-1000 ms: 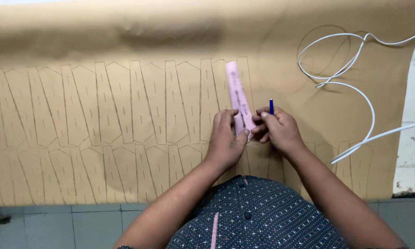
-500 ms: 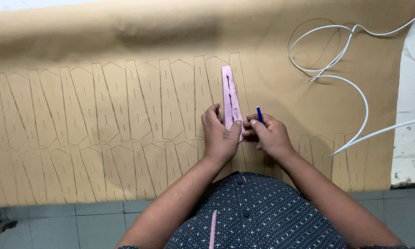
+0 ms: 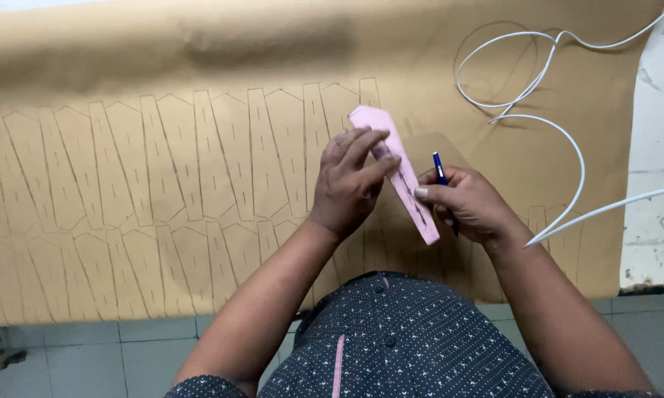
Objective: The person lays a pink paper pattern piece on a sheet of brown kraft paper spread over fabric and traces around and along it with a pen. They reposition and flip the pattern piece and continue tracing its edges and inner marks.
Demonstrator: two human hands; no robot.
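1. The left hand [image 3: 350, 184] reaches in from the near edge of the bench [image 3: 656, 162], palm down, fingers stretched out and laid over the pink template [image 3: 402, 166].
2. The right hand [image 3: 468, 203] is curled closed — it pinches a blue pen [image 3: 439, 168], tip pointing away, while its thumb presses the template's right edge.
3. The template lies on the brown paper [image 3: 199, 59], right of the middle, beside the traced outlines [image 3: 162, 162].
4. Its long axis runs diagonally — pointed end toward the far left, squared end toward the near right.
5. A white cable [image 3: 568, 147] loops near the right edge.
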